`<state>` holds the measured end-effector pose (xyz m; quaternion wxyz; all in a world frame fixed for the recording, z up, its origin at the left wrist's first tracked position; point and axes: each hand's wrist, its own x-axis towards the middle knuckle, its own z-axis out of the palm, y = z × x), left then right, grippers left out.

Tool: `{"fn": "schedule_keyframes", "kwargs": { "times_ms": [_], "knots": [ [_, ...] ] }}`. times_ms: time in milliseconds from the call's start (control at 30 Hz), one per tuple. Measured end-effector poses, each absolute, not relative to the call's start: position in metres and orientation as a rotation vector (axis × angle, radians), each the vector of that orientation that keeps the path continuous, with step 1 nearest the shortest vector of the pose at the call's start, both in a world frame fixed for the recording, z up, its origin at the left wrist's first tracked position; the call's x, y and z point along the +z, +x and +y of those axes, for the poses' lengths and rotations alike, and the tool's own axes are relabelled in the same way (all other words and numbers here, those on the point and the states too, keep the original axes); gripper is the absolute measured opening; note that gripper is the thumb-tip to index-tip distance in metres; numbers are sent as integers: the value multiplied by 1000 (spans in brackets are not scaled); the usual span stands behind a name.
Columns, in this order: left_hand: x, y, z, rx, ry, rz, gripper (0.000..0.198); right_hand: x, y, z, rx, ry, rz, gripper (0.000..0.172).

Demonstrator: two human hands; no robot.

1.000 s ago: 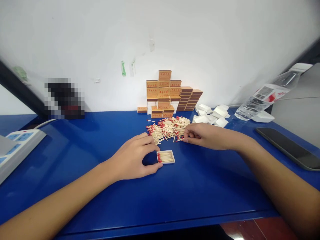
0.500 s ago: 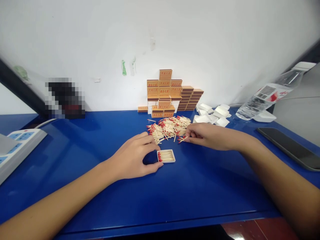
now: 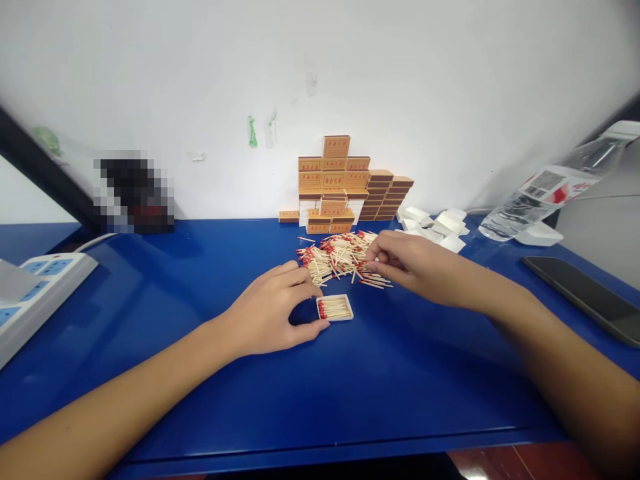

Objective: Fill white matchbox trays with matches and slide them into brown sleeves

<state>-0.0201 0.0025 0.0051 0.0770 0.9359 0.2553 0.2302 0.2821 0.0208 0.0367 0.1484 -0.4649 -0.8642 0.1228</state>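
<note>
A small white matchbox tray [image 3: 335,308] holding red-tipped matches lies on the blue table [image 3: 200,373]. My left hand [image 3: 270,313] curls round the tray's left end, thumb and forefinger touching it. Just behind lies a loose heap of matches [image 3: 335,257]. My right hand [image 3: 405,260] rests at the heap's right edge, its fingers pinched on a few matches; several more lie spread under it.
Stacked orange matchboxes [image 3: 335,183] stand against the wall, with empty white trays [image 3: 435,223] to their right. A tilted water bottle [image 3: 545,193] and a dark phone [image 3: 585,297] are at the right. A power strip [image 3: 35,287] sits at the left edge.
My right hand has moved a little left and back into the heap, drawing a few matches out toward the tray. My left hand has kept its hold on the tray.
</note>
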Motion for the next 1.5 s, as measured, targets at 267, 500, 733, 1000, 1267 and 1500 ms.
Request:
{"fn": "schedule_keyframes", "kwargs": {
  "times_ms": [267, 500, 733, 1000, 1267, 1500],
  "knots": [
    [5, -20, 2, 702, 2790, 811, 28, 33, 235, -12, 404, -1049, -2490, 12],
    [5, -19, 1, 716, 2795, 795, 26, 21, 231, -12, 397, -1033, -2584, 14],
    [6, -19, 1, 702, 2755, 805, 25, 33, 243, -9, 363, -1090, -2548, 16],
    [8, -18, -1, 681, 2763, 750, 24, 28, 236, -12, 524, -1062, -2597, 12],
    [8, -18, 0, 671, 2761, 736, 25, 26, 239, -10, 462, -1021, -2612, 13],
    [9, -17, -3, 746, 2704, 716, 25, 44, 267, 8, 141, -1161, -2456, 19]
  ]
}}
